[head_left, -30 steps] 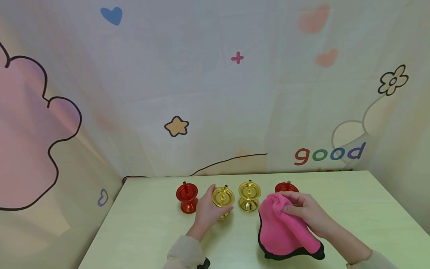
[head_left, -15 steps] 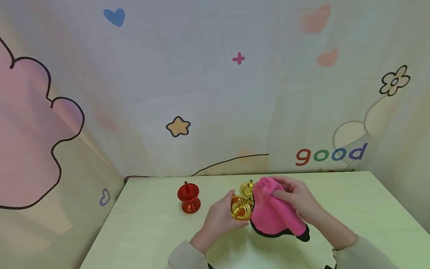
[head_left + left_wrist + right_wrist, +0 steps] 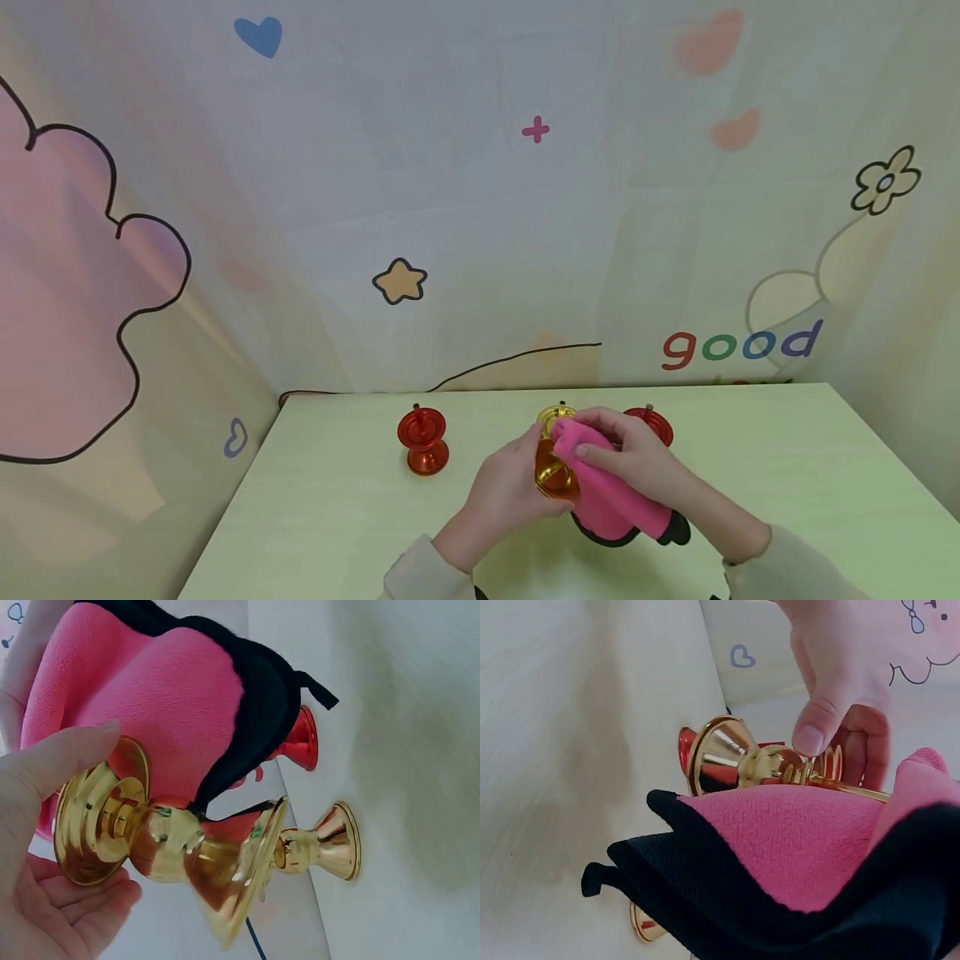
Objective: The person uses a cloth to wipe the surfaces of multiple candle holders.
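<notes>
The held gold stand is off the tabletop, on the person's side of the standing gold stand, which serves here as landmark. Its long axis runs from the flared foot to the spiked dish, and it leans: the foot points down toward the tabletop, while the dish and its thin spike point up and over toward the person's right. The landmark's own axis is upright.

The left grip, nearer the person than the landmark and to its left, has the dish end between thumb and curled fingers, spread about as wide as the rim; the stem and foot stick out free below.

The right grip, to the landmark's right and nearer the person, pinches a bunched pink cloth with the thumb against the fingers. From the pinch, the cloth's long fold slopes down to the right, ending in black edging. In the head view the cloth covers part of the tilted dish; whether the two touch, I cannot tell.

Left of the landmark, well apart, the first red stand is upright, dish up. Right of the landmark is the second red stand, partly hidden by the right grip. A printed backdrop rises behind the landmark.
</notes>
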### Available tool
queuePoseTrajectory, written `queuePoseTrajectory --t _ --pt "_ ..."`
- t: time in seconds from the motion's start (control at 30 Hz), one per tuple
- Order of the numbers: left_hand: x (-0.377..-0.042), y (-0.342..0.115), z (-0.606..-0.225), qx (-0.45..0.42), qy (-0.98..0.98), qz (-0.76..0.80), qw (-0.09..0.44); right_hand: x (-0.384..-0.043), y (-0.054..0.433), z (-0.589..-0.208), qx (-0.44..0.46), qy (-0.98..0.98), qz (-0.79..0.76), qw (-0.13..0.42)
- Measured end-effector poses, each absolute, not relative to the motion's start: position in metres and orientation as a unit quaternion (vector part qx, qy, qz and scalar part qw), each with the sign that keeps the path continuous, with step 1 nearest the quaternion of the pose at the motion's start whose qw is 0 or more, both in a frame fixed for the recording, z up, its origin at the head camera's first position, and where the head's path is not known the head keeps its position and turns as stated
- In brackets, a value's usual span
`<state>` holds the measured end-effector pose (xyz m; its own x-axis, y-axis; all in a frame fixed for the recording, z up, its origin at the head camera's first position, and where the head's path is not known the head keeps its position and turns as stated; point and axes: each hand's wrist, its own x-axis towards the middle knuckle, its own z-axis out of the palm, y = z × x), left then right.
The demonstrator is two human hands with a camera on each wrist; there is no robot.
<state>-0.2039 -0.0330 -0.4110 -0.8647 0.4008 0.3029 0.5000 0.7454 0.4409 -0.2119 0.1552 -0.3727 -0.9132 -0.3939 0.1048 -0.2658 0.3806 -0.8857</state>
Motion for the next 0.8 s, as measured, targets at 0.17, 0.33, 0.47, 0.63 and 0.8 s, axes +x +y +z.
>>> queuePoseTrajectory --t 0.17,0.33,0.47,0.63,0.8 --pt "-0.201 -0.036 -0.412 -0.244 -0.921 -0.282 0.114 -0.208 0.154 -0.372 -0.207 0.856 -0.473 0.036" --pt "-0.200 -0.041 -0.414 -0.269 -0.901 -0.305 0.153 -0.208 0.161 -0.373 -0.218 0.856 -0.468 0.017" --pt "-0.200 -0.043 -0.413 -0.293 -0.896 -0.279 0.182 -0.206 0.166 -0.373 -0.223 0.856 -0.465 0.025" --pt "-0.197 -0.043 -0.408 -0.294 -0.909 -0.234 0.178 -0.202 0.169 -0.364 -0.225 0.869 -0.440 0.021" --pt "-0.194 -0.040 -0.403 -0.308 -0.909 -0.201 0.197 -0.198 0.164 -0.351 -0.219 0.878 -0.425 -0.014"
